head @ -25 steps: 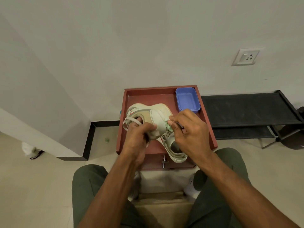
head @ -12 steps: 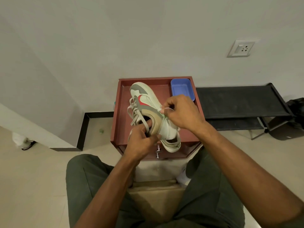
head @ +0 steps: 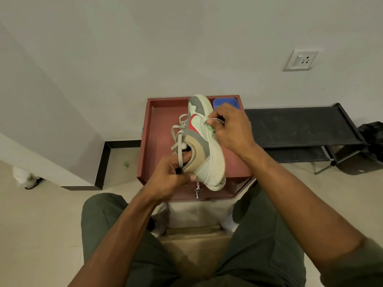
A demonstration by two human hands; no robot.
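Two pieces of furniture frame the work: a low black metal rack [head: 300, 125] off at 3 o'clock and, smaller, a red-brown wooden cabinet with a raised rim [head: 161, 125] at the centre. Above the cabinet top hangs the cream, grey and tan leather sneaker [head: 204, 146], clear of the wood, turned on its side with the toe toward 12 o'clock, the heel toward 6, the sole facing 3 and the loose grey laces [head: 179, 131] trailing toward 9. The left hand [head: 167, 179] clenches the heel collar at 6 o'clock, fingers tucked into the opening and trapping one lace strand. The right hand [head: 232, 129], at 2 o'clock, pinches a pale lace end [head: 216, 120] between thumb and forefinger against the sneaker's side. A small blue plastic tray [head: 226, 102] sits at 1 o'clock on the cabinet, half hidden behind that hand. The step in hand looks like working the lace, either drawing it free or lining it up for an eyelet; which one cannot be told. The next move likely calls for the left hand to brace the heel firmly while the right steers the lace end without letting it slip.
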